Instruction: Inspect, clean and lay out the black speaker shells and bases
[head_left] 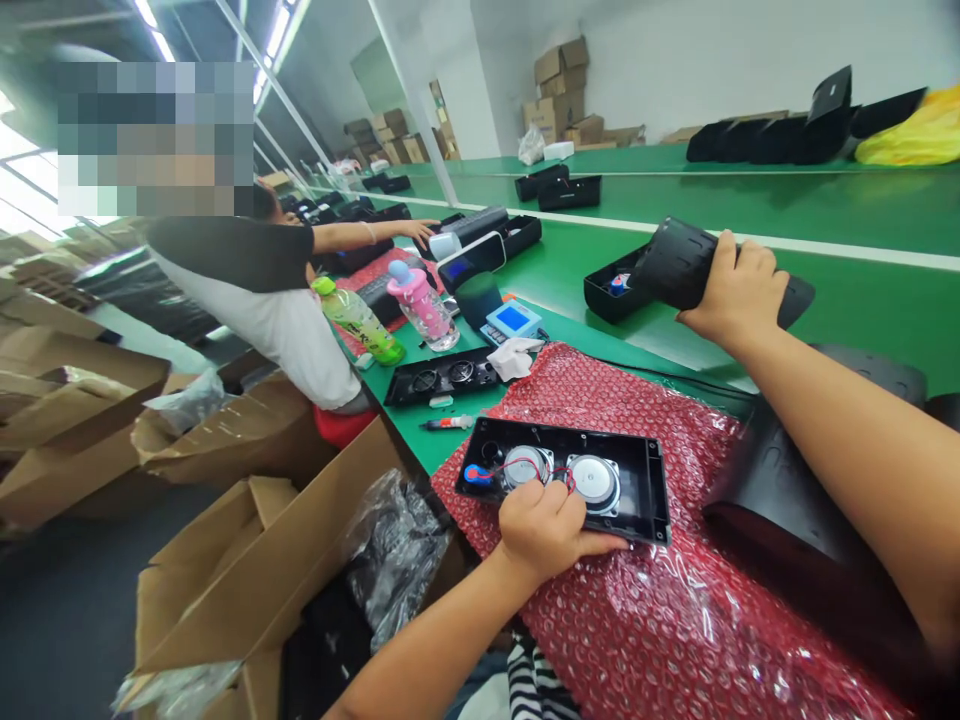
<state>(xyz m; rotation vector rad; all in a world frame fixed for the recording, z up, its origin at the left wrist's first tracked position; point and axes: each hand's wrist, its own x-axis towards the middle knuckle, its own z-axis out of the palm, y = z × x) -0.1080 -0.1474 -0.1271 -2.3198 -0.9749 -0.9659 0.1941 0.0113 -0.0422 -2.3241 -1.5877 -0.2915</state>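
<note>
A long green surface [429, 446] has red bubble wrap [600, 385] on it. Over the wrap is a black speaker tray [636, 482], gripped by the fingers of the left hand [541, 530]. The right hand [742, 290] grips a black cover [671, 262]. Brown boxes [559, 85] sit by the pale wall [697, 60].

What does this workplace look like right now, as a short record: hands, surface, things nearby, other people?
Left hand: grips black panel with two silver speakers
Right hand: holds black housing near an open black box
Surface: red bubble wrap on green table
Nearby: green-capped bottle, pink bottle, blue-screened device
Other people: at least one co-worker, arm stretched out
</note>
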